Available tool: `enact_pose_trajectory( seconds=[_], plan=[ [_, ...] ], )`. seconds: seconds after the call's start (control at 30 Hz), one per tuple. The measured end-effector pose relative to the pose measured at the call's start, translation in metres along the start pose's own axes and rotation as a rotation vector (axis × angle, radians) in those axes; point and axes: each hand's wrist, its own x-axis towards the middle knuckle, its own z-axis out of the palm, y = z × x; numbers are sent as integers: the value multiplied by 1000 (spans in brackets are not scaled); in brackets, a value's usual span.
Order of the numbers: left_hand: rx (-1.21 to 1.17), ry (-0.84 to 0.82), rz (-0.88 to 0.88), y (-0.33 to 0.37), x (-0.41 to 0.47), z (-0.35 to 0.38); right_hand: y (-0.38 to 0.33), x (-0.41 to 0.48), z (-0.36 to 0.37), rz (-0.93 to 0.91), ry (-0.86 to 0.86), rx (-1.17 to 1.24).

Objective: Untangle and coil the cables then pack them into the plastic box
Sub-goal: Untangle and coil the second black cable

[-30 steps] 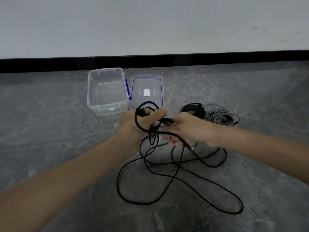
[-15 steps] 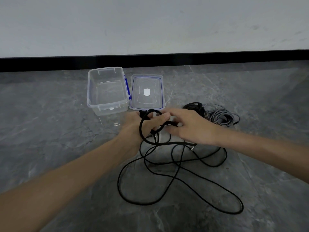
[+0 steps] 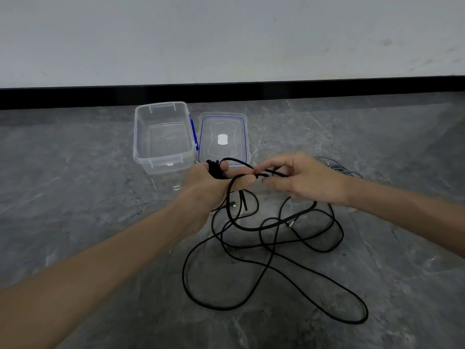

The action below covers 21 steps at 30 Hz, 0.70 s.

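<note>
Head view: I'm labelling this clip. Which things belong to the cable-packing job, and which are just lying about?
Job: black cable, held by left hand and right hand; grey cable; plastic box; lid.
Just there: floor, wall, black skirting.

A plain, pale grey-white painted wall [image 3: 226,34] fills the upper part of the view. A flat black skirting band [image 3: 75,98] runs along its foot. Below lies a dark grey, white-veined stone tile floor [image 3: 75,172] with thin diagonal joints, evenly and softly lit.
</note>
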Motion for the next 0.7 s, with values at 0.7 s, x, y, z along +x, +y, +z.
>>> enact_pose_trajectory(
  seconds=[0.7],
  plan=[
    [93,213,-90,-22,9,-17,-22,-9,-22,-193,289,764]
  ],
)
